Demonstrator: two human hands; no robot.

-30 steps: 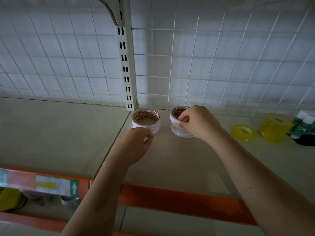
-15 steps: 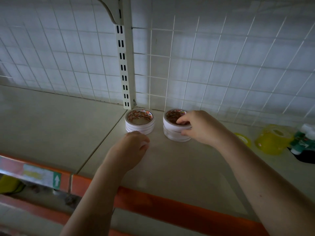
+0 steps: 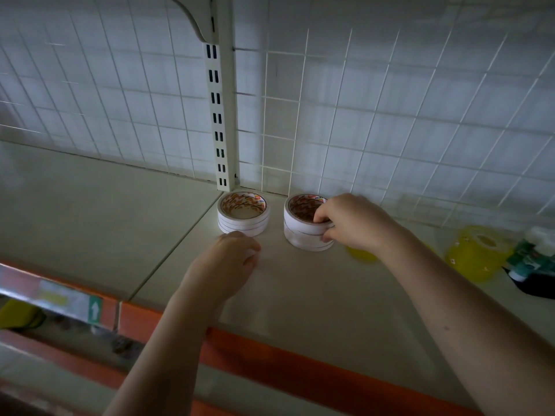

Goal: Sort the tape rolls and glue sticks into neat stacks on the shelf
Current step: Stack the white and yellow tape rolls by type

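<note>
Two stacks of white tape rolls stand at the back of the beige shelf [image 3: 300,289]. The left stack [image 3: 242,214] stands free. My right hand [image 3: 350,223] grips the right stack [image 3: 303,223] at its right side, fingers over the top roll's rim and thumb low on the side. Just in front of the left stack my left hand [image 3: 232,259] hovers, fingers curled, holding nothing that I can see. A flat yellow tape roll [image 3: 362,255] lies partly hidden behind my right wrist. Farther right stands a taller yellow stack [image 3: 477,253], then glue sticks [image 3: 534,253] at the frame's edge.
A white wire grid [image 3: 375,115] backs the shelf, with a slotted upright post [image 3: 220,115] behind the left stack. An orange strip [image 3: 300,364] runs along the shelf's front edge. A seam [image 3: 168,259] splits the shelf boards left of the stacks.
The view has shifted; my right hand has slid round to the right side of the right stack. My left hand stays curled in front of the left stack.
</note>
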